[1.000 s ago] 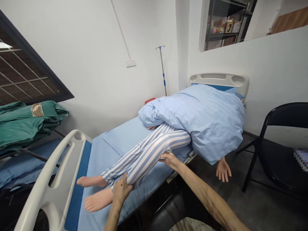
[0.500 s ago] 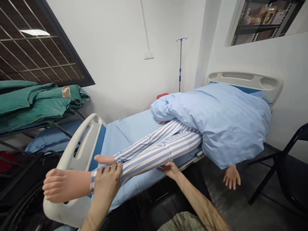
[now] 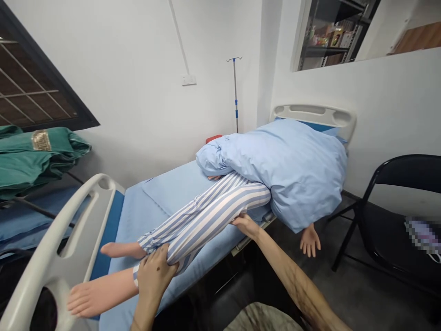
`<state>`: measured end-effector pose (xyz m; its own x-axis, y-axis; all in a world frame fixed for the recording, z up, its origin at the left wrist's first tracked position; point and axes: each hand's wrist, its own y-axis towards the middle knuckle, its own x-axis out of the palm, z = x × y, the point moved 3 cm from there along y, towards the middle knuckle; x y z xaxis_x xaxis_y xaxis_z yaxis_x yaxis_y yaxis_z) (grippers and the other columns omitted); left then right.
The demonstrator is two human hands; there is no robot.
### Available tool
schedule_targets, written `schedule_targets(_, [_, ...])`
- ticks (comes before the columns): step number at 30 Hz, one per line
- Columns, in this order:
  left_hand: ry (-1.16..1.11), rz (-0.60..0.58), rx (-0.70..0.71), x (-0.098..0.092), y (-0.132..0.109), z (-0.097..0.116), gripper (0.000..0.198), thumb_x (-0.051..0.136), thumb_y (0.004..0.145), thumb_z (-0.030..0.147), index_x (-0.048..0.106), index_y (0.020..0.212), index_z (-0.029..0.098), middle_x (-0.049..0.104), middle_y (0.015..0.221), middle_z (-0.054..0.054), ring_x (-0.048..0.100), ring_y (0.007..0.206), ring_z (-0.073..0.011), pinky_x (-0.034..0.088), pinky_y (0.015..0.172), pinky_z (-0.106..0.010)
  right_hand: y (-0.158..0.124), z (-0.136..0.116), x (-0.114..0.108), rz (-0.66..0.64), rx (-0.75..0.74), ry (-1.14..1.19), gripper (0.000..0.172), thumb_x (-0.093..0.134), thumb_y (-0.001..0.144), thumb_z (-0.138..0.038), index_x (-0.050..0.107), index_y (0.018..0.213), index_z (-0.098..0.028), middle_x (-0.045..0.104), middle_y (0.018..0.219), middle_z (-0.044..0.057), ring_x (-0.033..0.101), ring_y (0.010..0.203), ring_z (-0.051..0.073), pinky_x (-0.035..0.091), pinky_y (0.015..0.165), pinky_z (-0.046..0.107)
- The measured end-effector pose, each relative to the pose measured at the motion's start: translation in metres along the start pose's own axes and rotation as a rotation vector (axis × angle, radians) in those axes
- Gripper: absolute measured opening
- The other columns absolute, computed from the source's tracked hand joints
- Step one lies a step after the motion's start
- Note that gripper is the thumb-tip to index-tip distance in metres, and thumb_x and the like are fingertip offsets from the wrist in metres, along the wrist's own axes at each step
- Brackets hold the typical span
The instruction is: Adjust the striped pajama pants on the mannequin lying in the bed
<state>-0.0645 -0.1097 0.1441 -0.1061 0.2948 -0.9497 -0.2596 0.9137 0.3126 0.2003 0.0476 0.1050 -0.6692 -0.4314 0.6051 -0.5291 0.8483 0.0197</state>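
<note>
A manikin in striped trousers [image 3: 206, 220] lies on a bed [image 3: 132, 209], its upper body under a light blue quilt [image 3: 285, 161]. My left hand [image 3: 156, 271] is wrapped over the near lower leg, just above the bare near foot [image 3: 99, 294]. Beneath the near knee, which is slightly bent, my right hand [image 3: 246, 225] supports the leg; part of its fingers is hidden under the trousers. The far foot [image 3: 124, 249] rests on the sheet. A manikin hand [image 3: 310, 240] hangs from under the quilt over the bed's near edge.
At the left stands the bed's footboard [image 3: 69, 230], with green cloth [image 3: 44, 151] beyond it. A black folding chair [image 3: 379, 220] is at the right. An IV pole [image 3: 235, 92] stands behind the bed, near a red object [image 3: 213, 138].
The near leg has been lifted and bent at the knee, and its foot has come inward from over the footboard. Both hands moved with it. The view has turned to the right.
</note>
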Motion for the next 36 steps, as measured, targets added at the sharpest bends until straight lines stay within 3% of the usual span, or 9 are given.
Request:
schedule_targets(8, [-0.255, -0.044, -0.190, 0.058, 0.033, 0.081, 0.042, 0.052, 0.073, 0.029, 0.059, 0.112, 0.015, 0.070, 0.094, -0.011, 0.064, 0.093, -0.0281, 0.043, 0.078, -0.034, 0.014, -0.055, -0.005, 0.095, -0.119, -0.016, 0.027, 0.068, 0.057, -0.016, 0.063, 0.083, -0.021, 0.066, 0.076, -0.003, 0.058, 0.075, 0.014, 0.045, 0.075, 0.028])
schedule_targets(11, [-0.321, -0.086, -0.209, 0.071, 0.033, 0.093, 0.043, 0.053, 0.073, 0.031, 0.057, 0.114, 0.018, 0.070, 0.096, -0.010, 0.064, 0.090, -0.0279, 0.042, 0.075, -0.034, 0.013, -0.056, -0.007, 0.097, -0.095, -0.062, 0.025, 0.069, 0.059, -0.018, 0.063, 0.083, -0.021, 0.066, 0.075, -0.002, 0.059, 0.077, 0.015, 0.045, 0.075, 0.029])
schedule_targets(15, [-0.258, -0.112, -0.128, 0.070, 0.030, 0.072, 0.039, 0.053, 0.074, 0.029, 0.058, 0.112, 0.018, 0.071, 0.094, -0.010, 0.064, 0.094, -0.0288, 0.040, 0.084, -0.038, 0.008, -0.043, -0.005, 0.090, -0.061, -0.073, 0.026, 0.069, 0.060, -0.018, 0.064, 0.086, -0.021, 0.068, 0.078, -0.001, 0.061, 0.081, 0.017, 0.045, 0.078, 0.031])
schedule_targets(19, [-0.199, -0.043, -0.060, 0.062, 0.030, 0.040, 0.043, 0.052, 0.074, 0.030, 0.058, 0.115, 0.018, 0.071, 0.103, -0.010, 0.062, 0.102, -0.0269, 0.035, 0.096, -0.040, 0.006, -0.027, -0.002, 0.093, -0.047, -0.033, 0.028, 0.070, 0.060, -0.018, 0.065, 0.087, -0.022, 0.069, 0.083, -0.001, 0.061, 0.085, 0.017, 0.045, 0.080, 0.031])
schedule_targets(24, [-0.134, 0.020, -0.034, 0.051, 0.026, 0.016, 0.047, 0.054, 0.072, 0.032, 0.059, 0.116, 0.019, 0.070, 0.112, -0.010, 0.062, 0.106, -0.0250, 0.030, 0.103, -0.041, 0.004, -0.011, 0.000, 0.113, 0.010, -0.007, 0.023, 0.071, 0.058, -0.017, 0.066, 0.080, -0.021, 0.069, 0.081, -0.001, 0.061, 0.081, 0.016, 0.046, 0.080, 0.032])
schedule_targets(32, [-0.043, 0.087, 0.016, 0.036, 0.022, -0.001, 0.044, 0.053, 0.071, 0.031, 0.061, 0.112, 0.017, 0.072, 0.106, -0.011, 0.062, 0.104, -0.0256, 0.031, 0.103, -0.039, 0.000, 0.007, 0.001, 0.140, 0.049, 0.037, 0.027, 0.070, 0.056, -0.014, 0.065, 0.082, -0.021, 0.069, 0.084, -0.001, 0.061, 0.082, 0.016, 0.048, 0.079, 0.032])
schedule_targets(34, [-0.034, 0.072, 0.019, 0.024, 0.023, 0.001, 0.043, 0.054, 0.071, 0.031, 0.062, 0.111, 0.018, 0.072, 0.104, -0.011, 0.062, 0.103, -0.0267, 0.032, 0.102, -0.040, 0.000, 0.012, -0.001, 0.138, 0.059, 0.039, 0.027, 0.070, 0.057, -0.014, 0.065, 0.082, -0.021, 0.068, 0.084, -0.002, 0.061, 0.083, 0.016, 0.049, 0.080, 0.033])
schedule_targets(36, [-0.042, 0.026, 0.002, -0.001, 0.015, 0.005, 0.040, 0.054, 0.071, 0.030, 0.063, 0.109, 0.020, 0.072, 0.101, -0.010, 0.062, 0.101, -0.0280, 0.034, 0.100, -0.041, 0.000, 0.017, -0.002, 0.131, 0.066, 0.044, 0.028, 0.070, 0.058, -0.014, 0.065, 0.084, -0.022, 0.068, 0.087, -0.002, 0.061, 0.085, 0.017, 0.049, 0.081, 0.034])
